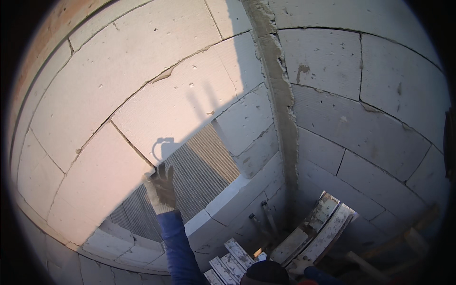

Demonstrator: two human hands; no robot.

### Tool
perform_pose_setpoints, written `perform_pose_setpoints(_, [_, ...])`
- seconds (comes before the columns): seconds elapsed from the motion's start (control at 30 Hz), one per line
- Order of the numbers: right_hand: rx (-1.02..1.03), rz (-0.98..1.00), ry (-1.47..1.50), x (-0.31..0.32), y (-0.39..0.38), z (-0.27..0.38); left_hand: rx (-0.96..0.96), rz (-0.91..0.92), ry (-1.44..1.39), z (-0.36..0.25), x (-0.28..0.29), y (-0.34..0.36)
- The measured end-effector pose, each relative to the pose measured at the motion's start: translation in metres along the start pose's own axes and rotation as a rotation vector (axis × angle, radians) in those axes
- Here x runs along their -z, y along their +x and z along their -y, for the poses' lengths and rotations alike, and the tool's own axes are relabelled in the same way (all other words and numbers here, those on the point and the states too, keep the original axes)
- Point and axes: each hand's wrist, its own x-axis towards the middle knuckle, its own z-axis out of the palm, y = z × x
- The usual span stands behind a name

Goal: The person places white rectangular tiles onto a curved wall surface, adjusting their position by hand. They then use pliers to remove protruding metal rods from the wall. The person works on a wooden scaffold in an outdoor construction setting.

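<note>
My left hand (pixel 160 187), in a soiled glove with a blue sleeve, is raised with its fingers spread against the lower edge of the sunlit block wall (pixel 130 135), at the top of a wall opening (pixel 199 161) with ridged grey sheeting behind it. At the lower right, what looks like my gloved right hand (pixel 300 266) is at the lower end of paint-spotted boards (pixel 323 221), beside a blue sleeve; its fingers are too dim to make out.
A mortar-filled corner (pixel 278 71) joins a shaded block wall (pixel 361 137) on the right. Below the opening are more stepped boards (pixel 235 251), two pipes (pixel 267 213) and a dark rounded object (pixel 263 275) I cannot make out. Timber pieces (pixel 413 240) lie at the lower right.
</note>
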Motion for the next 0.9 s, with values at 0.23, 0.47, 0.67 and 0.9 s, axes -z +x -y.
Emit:
perform_pose_setpoints(0.23, [0.037, -0.121, 0.017, -0.008, -0.003, -0.007, -0.153, 0.16, -0.045, 0.002, -0.052, 0.029])
perform_pose_setpoints(0.47, [-0.014, -0.037, -0.023, 0.005, -0.006, 0.002, -0.093, 0.183, -0.078, -0.003, -0.042, 0.028])
perform_pose_setpoints(0.67, [0.004, -0.007, 0.024, -0.007, 0.007, -0.001, -0.093, 0.143, -0.038, -0.002, -0.033, 0.024])
perform_pose_setpoints(0.9, [-0.015, -0.009, 0.041, -0.003, 0.006, -0.003, 0.044, -0.053, -0.163, -0.027, -0.053, -0.009])
